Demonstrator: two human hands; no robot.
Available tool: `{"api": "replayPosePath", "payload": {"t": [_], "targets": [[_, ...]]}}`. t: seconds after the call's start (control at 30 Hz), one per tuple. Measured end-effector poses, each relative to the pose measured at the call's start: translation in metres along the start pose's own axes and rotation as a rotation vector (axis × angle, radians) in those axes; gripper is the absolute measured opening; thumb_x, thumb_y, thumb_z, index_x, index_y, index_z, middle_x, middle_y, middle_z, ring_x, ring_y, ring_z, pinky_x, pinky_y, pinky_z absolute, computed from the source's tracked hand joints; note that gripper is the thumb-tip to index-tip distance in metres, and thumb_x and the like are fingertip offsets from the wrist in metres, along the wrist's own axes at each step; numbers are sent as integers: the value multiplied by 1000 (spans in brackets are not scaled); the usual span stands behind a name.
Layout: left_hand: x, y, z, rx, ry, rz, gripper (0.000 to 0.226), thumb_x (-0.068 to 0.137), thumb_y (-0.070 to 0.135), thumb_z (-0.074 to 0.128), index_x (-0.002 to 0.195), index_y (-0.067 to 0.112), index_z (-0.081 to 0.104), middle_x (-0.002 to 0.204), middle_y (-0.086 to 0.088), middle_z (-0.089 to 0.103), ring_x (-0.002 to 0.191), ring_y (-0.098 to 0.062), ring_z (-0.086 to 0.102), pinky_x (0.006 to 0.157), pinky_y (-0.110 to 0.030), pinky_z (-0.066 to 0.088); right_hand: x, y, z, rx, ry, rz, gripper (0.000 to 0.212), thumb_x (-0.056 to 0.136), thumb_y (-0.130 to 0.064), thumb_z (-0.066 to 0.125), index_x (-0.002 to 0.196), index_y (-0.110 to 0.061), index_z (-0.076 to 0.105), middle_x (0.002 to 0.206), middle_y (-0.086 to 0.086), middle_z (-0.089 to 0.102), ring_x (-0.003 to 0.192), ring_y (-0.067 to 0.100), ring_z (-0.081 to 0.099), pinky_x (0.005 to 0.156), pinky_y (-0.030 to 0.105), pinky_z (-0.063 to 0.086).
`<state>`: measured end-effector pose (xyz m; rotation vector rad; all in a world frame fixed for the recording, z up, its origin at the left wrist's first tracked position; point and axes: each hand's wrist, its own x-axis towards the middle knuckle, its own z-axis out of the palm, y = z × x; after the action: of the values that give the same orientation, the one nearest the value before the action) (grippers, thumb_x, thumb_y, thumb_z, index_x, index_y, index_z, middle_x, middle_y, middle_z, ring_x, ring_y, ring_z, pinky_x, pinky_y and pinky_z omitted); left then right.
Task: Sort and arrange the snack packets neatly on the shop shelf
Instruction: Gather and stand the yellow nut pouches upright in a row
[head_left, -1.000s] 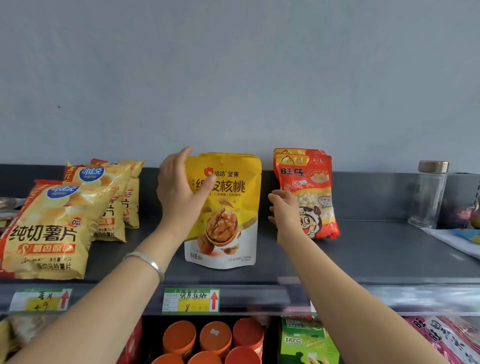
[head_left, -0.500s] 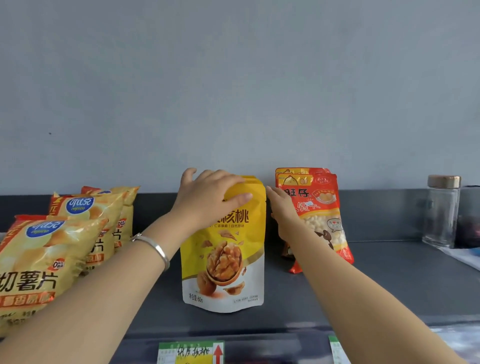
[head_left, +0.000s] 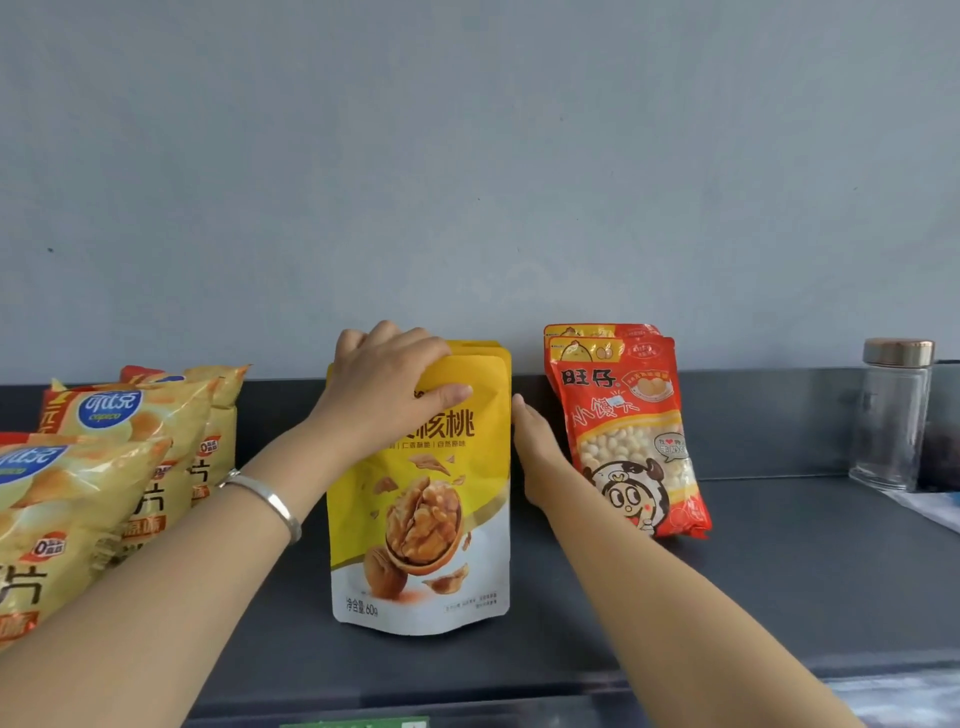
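Observation:
A yellow walnut pouch (head_left: 431, 519) stands upright in the middle of the dark shelf (head_left: 779, 571), with more yellow pouches behind it. My left hand (head_left: 387, 387) grips its top edge, thumb across the front and fingers curled over the back. My right hand (head_left: 537, 457) reaches with straight fingers into the gap between the walnut pouch and the red snack packets (head_left: 631, 431), which lean against the back wall; its fingertips are hidden behind the pouch. Yellow crisp bags (head_left: 104, 467) stand in a row at the left.
A glass jar with a metal lid (head_left: 893, 415) stands at the right end of the shelf, with paper (head_left: 935, 506) lying beside it. A grey wall rises behind the shelf. A price label (head_left: 358, 723) peeks up at the front edge.
My left hand has settled its grip on the top of the walnut pouch. My right hand slid from the red packets into the gap beside the pouch. The view has moved closer.

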<state>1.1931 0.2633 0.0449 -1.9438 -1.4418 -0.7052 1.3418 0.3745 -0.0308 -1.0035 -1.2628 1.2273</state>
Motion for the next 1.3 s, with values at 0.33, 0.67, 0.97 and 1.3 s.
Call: {"api": "replayPosePath", "payload": {"t": [0.33, 0.67, 0.97, 1.3], "targets": [[-7, -5, -1, -33, 28, -55, 82, 69, 75, 18, 118, 23, 57, 116, 9, 59, 109, -16, 46, 81, -28, 14, -9, 12, 21, 209, -140, 171, 55, 99, -54, 27, 128, -16, 55, 124, 13, 63, 116, 32, 58, 106, 49, 42], [-12, -20, -4, -73, 74, -35, 77, 71, 72, 24, 107, 15, 62, 104, 8, 61, 90, -9, 36, 76, -27, 13, -7, 11, 33, 187, -145, 140, 54, 102, -50, 20, 137, -17, 47, 131, 10, 58, 120, 29, 55, 106, 45, 41], [-15, -14, -5, -150, 121, -28, 65, 75, 68, 30, 119, 24, 49, 116, 12, 55, 115, -16, 48, 94, -36, 20, -10, -1, 30, 174, -104, 139, 57, 101, -52, 21, 144, -20, 39, 141, 9, 50, 127, 29, 49, 107, 44, 38], [18, 53, -19, -9, 183, 85, 28, 92, 44, 47, 108, 26, 61, 117, 6, 59, 118, -18, 46, 99, -36, 23, -15, -27, -26, -402, 179, -382, 37, 98, -18, 46, 134, -11, 47, 126, 10, 57, 114, 23, 55, 96, 38, 48]]}}
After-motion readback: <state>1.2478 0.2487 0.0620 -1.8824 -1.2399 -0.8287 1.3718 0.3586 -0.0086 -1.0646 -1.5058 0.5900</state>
